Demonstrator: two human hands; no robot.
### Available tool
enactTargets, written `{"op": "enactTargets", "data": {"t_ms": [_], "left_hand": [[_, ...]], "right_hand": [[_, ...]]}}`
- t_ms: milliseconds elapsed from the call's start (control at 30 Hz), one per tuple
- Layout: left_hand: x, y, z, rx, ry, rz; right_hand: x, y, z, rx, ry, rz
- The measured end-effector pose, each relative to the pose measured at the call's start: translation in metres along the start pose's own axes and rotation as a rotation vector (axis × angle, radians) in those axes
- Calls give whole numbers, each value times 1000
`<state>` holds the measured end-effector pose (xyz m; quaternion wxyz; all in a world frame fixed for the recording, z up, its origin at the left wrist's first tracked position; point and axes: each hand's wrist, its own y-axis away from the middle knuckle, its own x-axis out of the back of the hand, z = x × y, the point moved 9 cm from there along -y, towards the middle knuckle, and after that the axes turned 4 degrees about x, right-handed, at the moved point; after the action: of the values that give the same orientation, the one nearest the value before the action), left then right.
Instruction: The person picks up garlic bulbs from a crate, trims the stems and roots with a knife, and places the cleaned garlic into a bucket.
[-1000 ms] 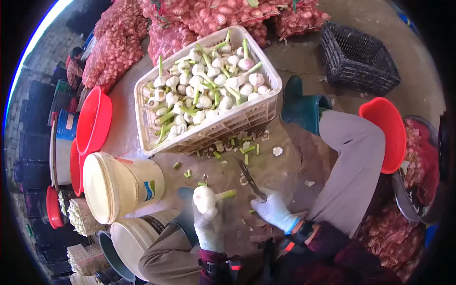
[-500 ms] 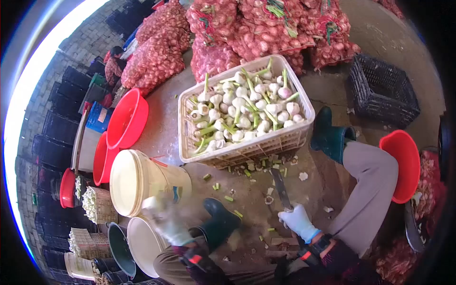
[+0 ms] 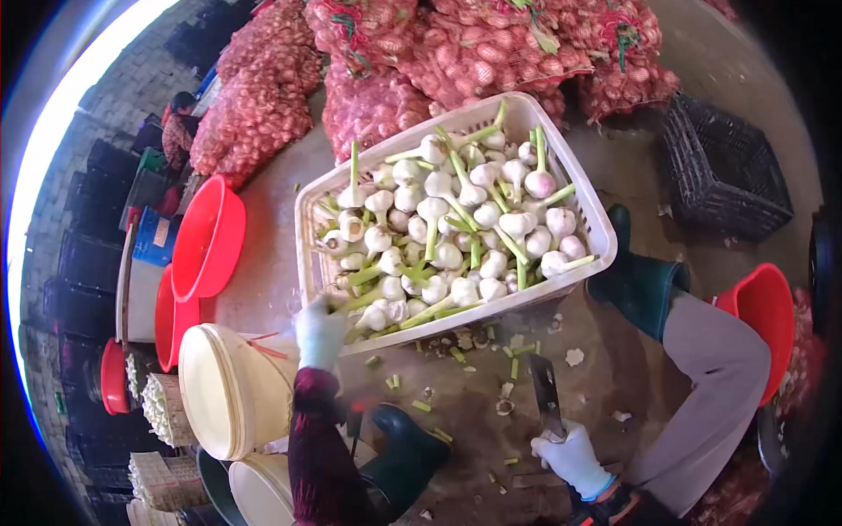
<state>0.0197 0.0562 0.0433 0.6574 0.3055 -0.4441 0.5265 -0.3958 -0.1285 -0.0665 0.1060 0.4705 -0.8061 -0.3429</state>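
Observation:
My right hand (image 3: 573,458), in a white glove, is wrapped round the handle of a knife (image 3: 545,394); its broad dark blade points away from me, above the floor. My gloved left hand (image 3: 320,336) is at the near left corner of a pale plastic crate (image 3: 574,279), by the garlic stems there. Blur smears its fingers, so whether it grips anything cannot be made out. Garlic bulbs (image 3: 449,256) with green stalks fill the crate. Cut stalk pieces (image 3: 458,355) and bits of skin lie on the floor between the crate and the knife.
Mesh sacks of bulbs (image 3: 491,57) are piled behind the crate. A black crate (image 3: 728,167) and a red basin (image 3: 765,320) stand to the right. On the left are a lidded cream bucket (image 3: 237,386) and red basins (image 3: 208,237). Another person (image 3: 178,131) sits at far left.
My left hand has gone from beside the cream bucket forward to the crate's near left corner. My right hand still holds the knife, and the view has shifted slightly.

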Motion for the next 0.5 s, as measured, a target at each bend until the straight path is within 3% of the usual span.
{"op": "enactTargets", "data": {"t_ms": [67,133,200,267,333,400,433,467,500], "left_hand": [[22,27,3,248,583,-91],[34,73,17,303,888,-65],[22,130,35,245,1000,-178],[-3,206,81,540,1331,-386],[-40,274,78,604,1221,-536],[-37,314,113,551,1032,-671],[-41,328,123,421,1118,-728],[-43,337,126,427,1130,-731],[-46,347,137,388,1172,-798]], "right_hand": [[-3,1,2,-23,-32,2],[-12,4,1,-42,-65,-13],[-30,7,-23,52,-105,-134],[-35,15,-40,136,-136,-171],[-24,16,-34,92,-527,-27],[-13,15,-38,153,-415,-154],[-16,9,-31,180,-425,-234],[-16,10,-29,200,-433,-313],[-11,25,-48,345,-269,-244]]}}
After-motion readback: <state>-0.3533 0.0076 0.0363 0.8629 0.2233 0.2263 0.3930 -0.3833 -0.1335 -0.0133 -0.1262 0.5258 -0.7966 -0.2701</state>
